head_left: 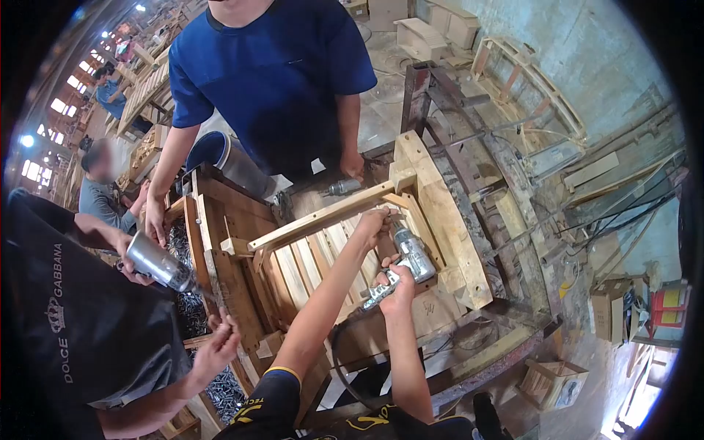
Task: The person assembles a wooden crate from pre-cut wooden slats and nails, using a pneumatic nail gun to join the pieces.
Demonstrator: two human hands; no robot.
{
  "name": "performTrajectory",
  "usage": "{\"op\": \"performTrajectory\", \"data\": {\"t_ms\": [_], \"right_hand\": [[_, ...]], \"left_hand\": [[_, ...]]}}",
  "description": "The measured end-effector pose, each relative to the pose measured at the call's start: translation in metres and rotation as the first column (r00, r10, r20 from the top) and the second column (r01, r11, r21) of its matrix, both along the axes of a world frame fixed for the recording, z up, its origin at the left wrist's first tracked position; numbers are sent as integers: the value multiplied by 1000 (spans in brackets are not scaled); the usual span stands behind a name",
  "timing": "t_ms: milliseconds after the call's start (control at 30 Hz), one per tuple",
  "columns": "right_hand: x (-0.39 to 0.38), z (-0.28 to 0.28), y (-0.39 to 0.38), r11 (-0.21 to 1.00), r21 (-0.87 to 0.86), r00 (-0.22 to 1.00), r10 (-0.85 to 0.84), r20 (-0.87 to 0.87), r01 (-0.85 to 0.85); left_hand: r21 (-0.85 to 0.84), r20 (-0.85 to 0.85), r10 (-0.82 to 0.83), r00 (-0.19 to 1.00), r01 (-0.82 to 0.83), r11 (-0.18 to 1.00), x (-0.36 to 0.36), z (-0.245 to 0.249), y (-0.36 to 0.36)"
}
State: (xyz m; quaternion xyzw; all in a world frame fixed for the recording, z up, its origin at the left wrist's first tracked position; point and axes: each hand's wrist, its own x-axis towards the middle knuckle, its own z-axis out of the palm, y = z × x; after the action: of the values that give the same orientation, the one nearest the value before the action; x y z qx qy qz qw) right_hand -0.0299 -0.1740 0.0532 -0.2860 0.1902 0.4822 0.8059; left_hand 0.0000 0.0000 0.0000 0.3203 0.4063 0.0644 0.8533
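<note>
My right hand (397, 288) grips a silver air-powered drill (414, 255) by its handle, with a hose running down from it. The drill's nose points at the inner corner of a wooden frame (323, 214). My left hand (375, 224) is closed in a pinch beside the drill's tip at that corner; whatever lies between its fingers is too small to make out. Inside the frame run pale wooden slats (323, 257). A thick shaped wooden board (447, 227) forms the frame's right side.
Across from me stands a person in a blue shirt (271, 81), one hand near another drill (345, 187). At left, a person in a black shirt (81, 308) holds a silver cylinder (156, 262) over a bin of screws (224, 392). A rusty metal stand (506, 352) surrounds the frame.
</note>
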Motion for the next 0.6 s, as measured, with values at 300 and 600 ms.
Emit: {"op": "performTrajectory", "data": {"t_ms": [300, 600], "right_hand": [[7, -20, 11, 994, 95, 998, -48, -42, 51], [16, -35, 20, 996, 77, 995, -26, -101, 34]], "left_hand": [[204, -79, -61, 995, 76, 976, 8, 15, 8], [422, -204, 58, 977, 35, 906, -19, 10, -2]]}}
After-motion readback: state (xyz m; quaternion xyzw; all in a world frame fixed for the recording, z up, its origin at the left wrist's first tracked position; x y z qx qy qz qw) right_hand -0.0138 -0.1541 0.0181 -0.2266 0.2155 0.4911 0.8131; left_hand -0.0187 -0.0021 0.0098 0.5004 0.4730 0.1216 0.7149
